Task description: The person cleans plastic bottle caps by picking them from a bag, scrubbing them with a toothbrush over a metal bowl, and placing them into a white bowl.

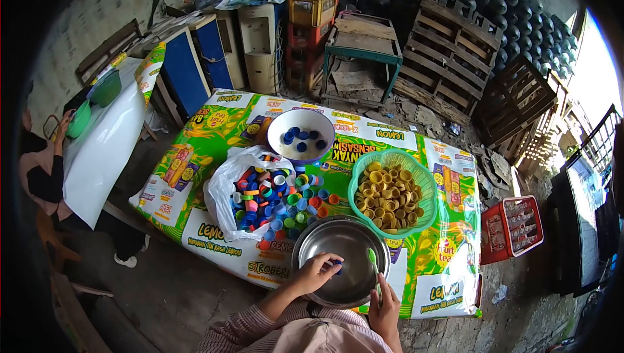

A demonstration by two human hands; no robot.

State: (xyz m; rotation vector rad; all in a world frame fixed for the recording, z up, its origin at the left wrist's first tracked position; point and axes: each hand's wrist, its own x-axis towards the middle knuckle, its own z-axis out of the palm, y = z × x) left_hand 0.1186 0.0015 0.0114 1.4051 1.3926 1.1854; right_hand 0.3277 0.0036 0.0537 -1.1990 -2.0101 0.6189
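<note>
My left hand (317, 274) is closed on a dark blue bottle cap (337, 266) over the left part of a steel bowl (357, 239). In my right hand (385, 304) is a green-and-white brush (373, 261), its head over the bowl's right side. Left of the bowl, a white plastic bag (221, 187) holds many mixed coloured caps (260, 187), and loose caps (312, 202) lie beside it. Behind stands a white bowl (279, 121) with several blue caps (302, 135). A green basket (426, 190) full of yellow caps (390, 194) is at the back right.
A printed cover (214, 249) lies over the table. Another person (49, 164) is at a white surface (107, 151) on the far left, holding a green bowl (79, 119). Beyond the table are crates (312, 8), a small table (364, 44) and pallets (448, 47). A red crate (495, 233) stands right.
</note>
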